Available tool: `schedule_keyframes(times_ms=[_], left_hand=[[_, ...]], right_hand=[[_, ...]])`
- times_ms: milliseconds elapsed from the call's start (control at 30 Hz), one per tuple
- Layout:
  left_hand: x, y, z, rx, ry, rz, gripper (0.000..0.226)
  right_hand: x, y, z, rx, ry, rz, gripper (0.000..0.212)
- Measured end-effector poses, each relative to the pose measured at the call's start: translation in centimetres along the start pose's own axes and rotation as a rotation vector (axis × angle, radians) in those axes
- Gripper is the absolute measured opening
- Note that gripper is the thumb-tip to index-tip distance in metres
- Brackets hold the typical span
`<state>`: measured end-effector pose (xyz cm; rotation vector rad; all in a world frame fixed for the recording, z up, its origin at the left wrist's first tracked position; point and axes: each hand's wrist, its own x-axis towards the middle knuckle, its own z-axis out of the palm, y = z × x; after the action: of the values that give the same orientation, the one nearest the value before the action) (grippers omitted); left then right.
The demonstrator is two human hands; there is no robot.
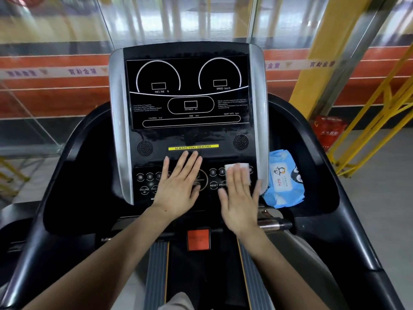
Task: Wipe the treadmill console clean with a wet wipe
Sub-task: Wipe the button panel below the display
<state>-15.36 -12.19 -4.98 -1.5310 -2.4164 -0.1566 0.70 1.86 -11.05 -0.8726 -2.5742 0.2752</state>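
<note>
The black treadmill console (190, 135) fills the middle of the view, with dial markings above and round buttons below. My left hand (178, 186) lies flat, fingers spread, on the button panel left of centre and holds nothing. My right hand (240, 198) presses flat on a white wet wipe (237, 167) over the right-hand buttons. The wipe's top edge shows beyond my fingertips; the rest is hidden under the palm.
A blue pack of wet wipes (283, 182) sits in the right tray beside the console. Black curved handrails (67, 164) run down both sides. An orange safety key block (198, 239) sits below the console. Yellow railings (368, 121) stand at the right.
</note>
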Motion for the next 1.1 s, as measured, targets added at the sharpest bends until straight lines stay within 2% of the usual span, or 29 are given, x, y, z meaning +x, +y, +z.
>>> schedule_keyframes(times_ms=[67, 133, 267, 367, 467, 567, 700, 800, 1000, 1100], left_hand=[[0.0, -0.2, 0.1, 0.008, 0.007, 0.007, 0.079], [-0.2, -0.5, 0.2, 0.017, 0.013, 0.018, 0.08], [-0.2, -0.7, 0.2, 0.024, 0.015, 0.025, 0.079], [-0.2, -0.6, 0.2, 0.024, 0.017, 0.017, 0.078], [-0.2, -0.7, 0.3, 0.019, 0.02, 0.018, 0.078], [-0.2, -0.8, 0.4, 0.02, 0.019, 0.025, 0.077], [-0.2, -0.9, 0.5, 0.033, 0.01, 0.03, 0.078], [-0.2, -0.6, 0.5, 0.025, 0.013, 0.018, 0.078], [-0.2, -0.7, 0.5, 0.021, 0.022, 0.022, 0.079], [-0.2, -0.8, 0.6, 0.019, 0.017, 0.029, 0.078]], right_hand=[[-0.2, -0.8, 0.2, -0.051, -0.011, -0.122, 0.067], [-0.1, 0.3, -0.1, -0.079, -0.014, -0.153, 0.066], [0.0, 3.9, -0.9, -0.038, -0.005, 0.047, 0.066], [-0.1, 2.7, -0.5, 0.011, 0.029, 0.09, 0.067], [-1.1, -0.1, 0.5, -0.014, -0.001, -0.061, 0.067], [-1.7, 0.2, 0.6, -0.061, -0.031, -0.171, 0.066], [-1.8, 4.2, -0.2, -0.047, -0.032, -0.025, 0.066], [-2.0, 3.9, -0.2, 0.0, -0.027, 0.057, 0.067], [-2.8, 1.0, 0.6, -0.032, -0.069, -0.119, 0.067], [-2.7, 3.2, 0.1, -0.04, -0.07, -0.028, 0.066]])
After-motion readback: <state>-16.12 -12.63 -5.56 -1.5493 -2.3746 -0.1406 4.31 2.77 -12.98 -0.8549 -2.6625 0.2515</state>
